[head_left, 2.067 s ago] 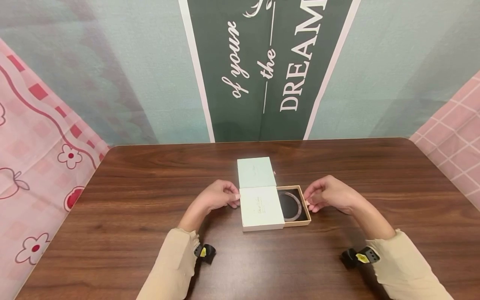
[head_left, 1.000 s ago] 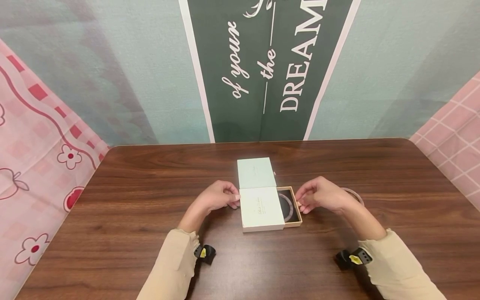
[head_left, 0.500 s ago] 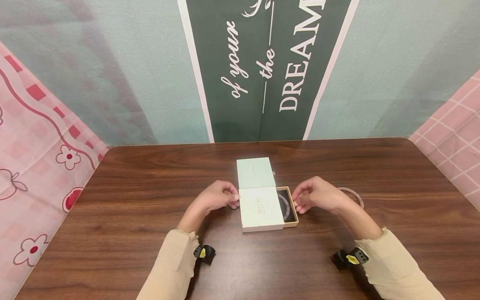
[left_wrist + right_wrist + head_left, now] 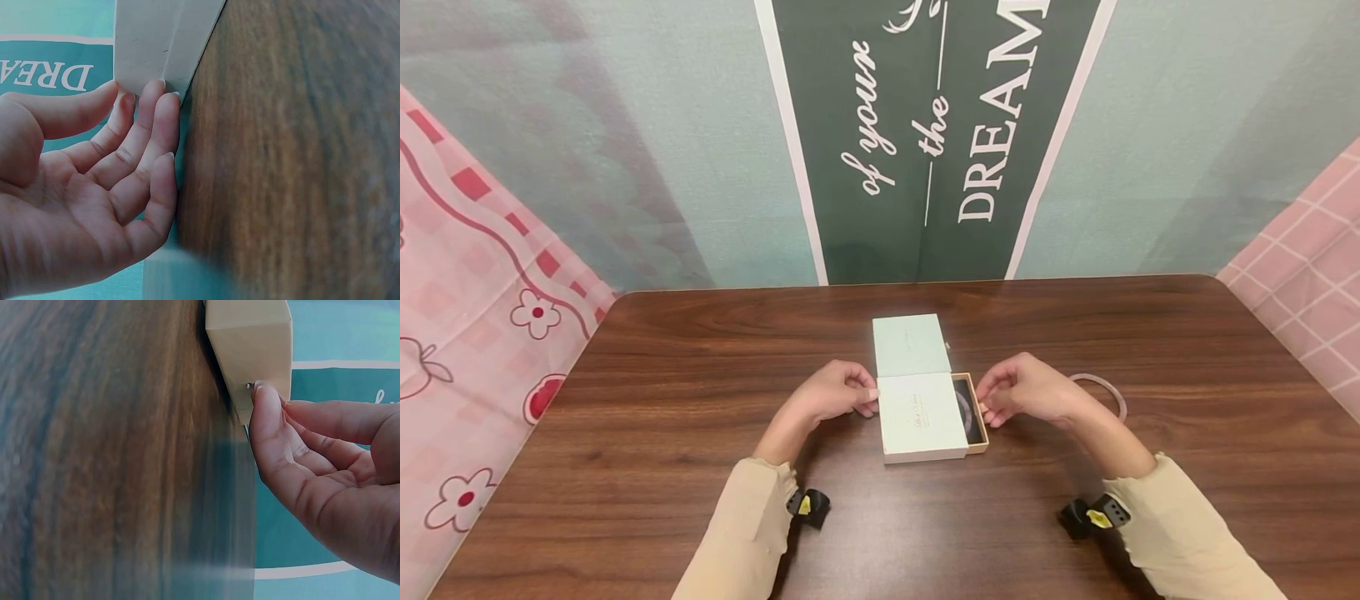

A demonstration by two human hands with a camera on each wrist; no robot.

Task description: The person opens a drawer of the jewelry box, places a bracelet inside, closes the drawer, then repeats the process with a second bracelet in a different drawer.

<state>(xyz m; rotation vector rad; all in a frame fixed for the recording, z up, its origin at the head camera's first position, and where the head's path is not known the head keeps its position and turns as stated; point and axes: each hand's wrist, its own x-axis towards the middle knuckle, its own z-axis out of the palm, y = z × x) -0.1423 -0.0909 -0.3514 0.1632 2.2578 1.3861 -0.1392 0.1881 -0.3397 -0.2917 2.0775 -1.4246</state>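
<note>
In the head view, a cream box sleeve (image 4: pixel 921 417) lies mid-table with its drawer (image 4: pixel 977 448) partly out on the right side. A bangle (image 4: pixel 963 411) lies on the drawer's dark lining, half hidden by the sleeve. My left hand (image 4: pixel 835 392) touches the sleeve's left end; in the left wrist view its fingertips rest against the white end wall (image 4: pixel 150 44), thumb at the edge. My right hand (image 4: pixel 1030 390) pinches a small pull tab at the drawer's outer end. The right wrist view shows thumb and forefinger together close against the tan drawer front (image 4: pixel 250 359).
A second pale box (image 4: pixel 912 344) stands right behind the sleeve. Another bangle (image 4: pixel 1108 387) lies on the wooden table (image 4: pixel 700 350) beyond my right forearm, which partly covers it. A fabric backdrop (image 4: pixel 700 167) hangs behind the table's far edge.
My right hand has moved left, sliding the drawer farther into the sleeve and covering more of its bangle. The bangle on the table has come into view behind the forearm. My left hand stays put.
</note>
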